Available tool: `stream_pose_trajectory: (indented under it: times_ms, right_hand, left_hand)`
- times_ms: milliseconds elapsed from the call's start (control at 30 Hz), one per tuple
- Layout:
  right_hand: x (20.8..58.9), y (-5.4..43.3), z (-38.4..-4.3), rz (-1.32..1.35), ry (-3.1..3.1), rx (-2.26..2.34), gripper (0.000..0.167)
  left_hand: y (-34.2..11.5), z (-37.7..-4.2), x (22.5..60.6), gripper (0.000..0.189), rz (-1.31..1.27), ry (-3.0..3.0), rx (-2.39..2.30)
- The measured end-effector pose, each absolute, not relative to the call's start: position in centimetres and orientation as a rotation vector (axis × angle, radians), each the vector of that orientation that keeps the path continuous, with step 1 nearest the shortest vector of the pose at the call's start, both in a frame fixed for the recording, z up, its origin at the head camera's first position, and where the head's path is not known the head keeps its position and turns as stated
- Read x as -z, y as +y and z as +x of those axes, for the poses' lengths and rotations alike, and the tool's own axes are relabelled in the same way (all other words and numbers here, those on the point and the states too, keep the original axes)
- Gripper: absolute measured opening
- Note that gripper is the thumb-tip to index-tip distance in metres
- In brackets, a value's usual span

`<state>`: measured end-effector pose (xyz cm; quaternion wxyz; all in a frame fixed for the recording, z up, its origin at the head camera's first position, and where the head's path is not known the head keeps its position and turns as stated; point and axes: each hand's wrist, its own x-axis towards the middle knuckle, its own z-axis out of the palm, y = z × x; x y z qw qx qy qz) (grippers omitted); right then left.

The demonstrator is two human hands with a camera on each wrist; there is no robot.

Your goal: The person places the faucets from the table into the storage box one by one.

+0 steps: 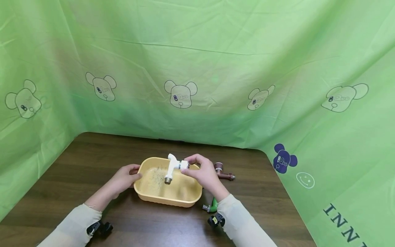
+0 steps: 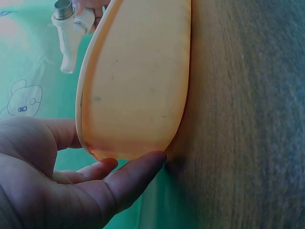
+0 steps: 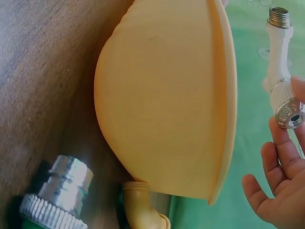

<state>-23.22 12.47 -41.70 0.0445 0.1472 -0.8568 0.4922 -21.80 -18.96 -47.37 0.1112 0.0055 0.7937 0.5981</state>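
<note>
A yellow plastic basin (image 1: 166, 201) stands on the table. My left hand (image 1: 123, 178) grips its left end, the thumb at the rim and other fingers against the outer wall, as the left wrist view shows at the basin (image 2: 138, 81). Above the basin, my right hand (image 1: 205, 173) pinches a white tap (image 1: 171, 168) by its knob end. The tap's threaded metal end points down toward the basin. In the right wrist view, thumb and fingertips hold the silver-capped knob of the tap (image 3: 279, 55), while the other fingers of the hand (image 3: 286, 191) are loosely bent.
A brown tap (image 1: 219, 170) lies right of the basin, partly behind my right hand. A green tap (image 1: 213, 207) with a metal end lies nearer, under my right forearm. Green patterned cloth (image 1: 182, 51) hangs around the brown wooden table (image 1: 102, 147).
</note>
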Motion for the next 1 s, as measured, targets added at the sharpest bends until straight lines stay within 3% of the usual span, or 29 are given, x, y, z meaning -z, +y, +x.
stream_pose_trajectory:
  times_ms: [1000]
  right_hand:
    - [43.0,10.1,-23.6,0.502,-2.661,-1.48,0.033]
  left_hand:
    - [-18.9,-21.6,46.9,0.05,0.021,2.336,-1.744]
